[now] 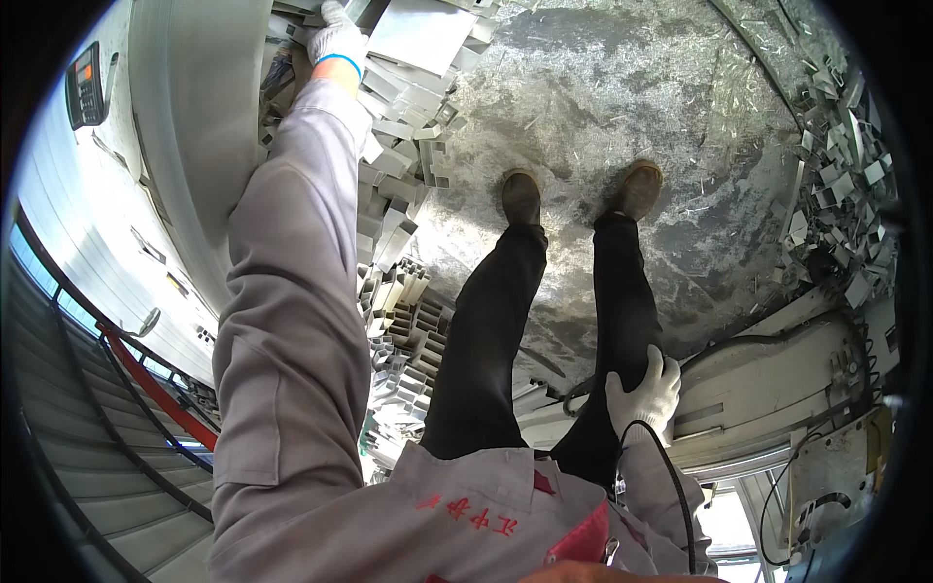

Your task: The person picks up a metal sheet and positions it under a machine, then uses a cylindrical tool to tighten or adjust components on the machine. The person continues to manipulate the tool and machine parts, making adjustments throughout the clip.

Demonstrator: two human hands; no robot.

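My left arm reaches far out to the upper left. At its end my left hand (pixel 338 41), in a white knit glove with a blue cuff edge, is among cut metal profile pieces (pixel 394 83). Its fingers look curled, and what they hold, if anything, is hidden. Close by that hand lies a broad, pale flat metal piece (pixel 420 34). Down by my right thigh is my right hand (pixel 645 396), also in a white glove. Its fingers are spread, holding nothing and resting at the dark trouser leg (pixel 622 291). A black cable (pixel 671 466) passes beside its wrist.
Stacked hollow profile offcuts (pixel 403 325) line the left of my legs. More metal scraps (pixel 846 185) are heaped at the far right. The scuffed metal floor (pixel 603 87) carries small shavings. A calculator (pixel 87 87) sits on a white surface at the left, and a machine base (pixel 758 379) stands right.
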